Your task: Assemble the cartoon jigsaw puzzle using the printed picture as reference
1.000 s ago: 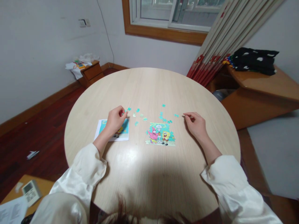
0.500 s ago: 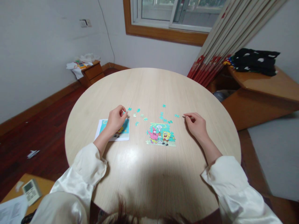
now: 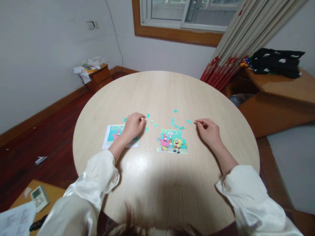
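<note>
My left hand (image 3: 135, 125) is over the top of the printed reference picture (image 3: 105, 139), partly covering it. Its thumb and fingers are pinched among loose puzzle pieces; whatever lies between the tips is too small to make out. A partly assembled jigsaw puzzle (image 3: 172, 141) with three cartoon figures lies in front of me, its upper right edge uneven. Loose teal pieces (image 3: 181, 128) lie just above it. To the right, my right hand (image 3: 209, 131) rests on the table in a pinch, close to a teal piece (image 3: 189, 121). A tiny sliver shows at its fingertips.
The round pale wooden table (image 3: 162, 88) fills the middle of the view. A side surface with a remote control (image 3: 40, 198) and papers (image 3: 17, 218) is at lower left. A wooden cabinet (image 3: 283, 108) with dark cloth on it stands to the right.
My left hand has moved right, away from a teal piece and over to where a pale piece lay. My right hand keeps its pinch in nearly the same place. The view has shifted slightly.
</note>
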The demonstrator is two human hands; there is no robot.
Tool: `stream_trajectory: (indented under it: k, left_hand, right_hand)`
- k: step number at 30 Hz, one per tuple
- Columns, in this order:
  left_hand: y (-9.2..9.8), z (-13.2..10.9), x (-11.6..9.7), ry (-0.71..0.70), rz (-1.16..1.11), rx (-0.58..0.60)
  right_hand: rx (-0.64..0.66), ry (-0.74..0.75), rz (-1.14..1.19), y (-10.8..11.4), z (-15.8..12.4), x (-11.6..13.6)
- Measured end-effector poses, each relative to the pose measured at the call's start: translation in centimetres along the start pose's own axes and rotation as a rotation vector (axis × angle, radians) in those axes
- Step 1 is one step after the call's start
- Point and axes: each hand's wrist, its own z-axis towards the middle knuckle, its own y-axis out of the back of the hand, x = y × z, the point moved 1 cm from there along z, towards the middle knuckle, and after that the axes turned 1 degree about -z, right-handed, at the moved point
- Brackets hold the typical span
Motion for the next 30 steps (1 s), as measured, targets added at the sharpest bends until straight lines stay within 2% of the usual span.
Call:
stream_trajectory:
  k: [5, 10, 19, 30]
  left_hand:
    - [-2.3, -0.1, -1.4, -0.115, 0.161, 0.155]
    - [-2.9, -0.2, -1.9, -0.166, 0.208, 0.220]
    - [-2.8, -0.4, -1.9, -0.132, 0.101, 0.273]
    - [-2.6, -0.5, -2.4, -0.090, -0.044, 0.234]
  right_hand:
    - [0.002, 0.005, -0.008, 0.0, 0.0, 0.0]
    - [0.006, 0.006, -0.002, 0.1, -0.1, 0.0]
    - [0.004, 0.011, 0.023, 0.0, -0.1, 0.0]
    - [-0.003, 0.009, 0.015, 0.0, -0.1, 0.0]
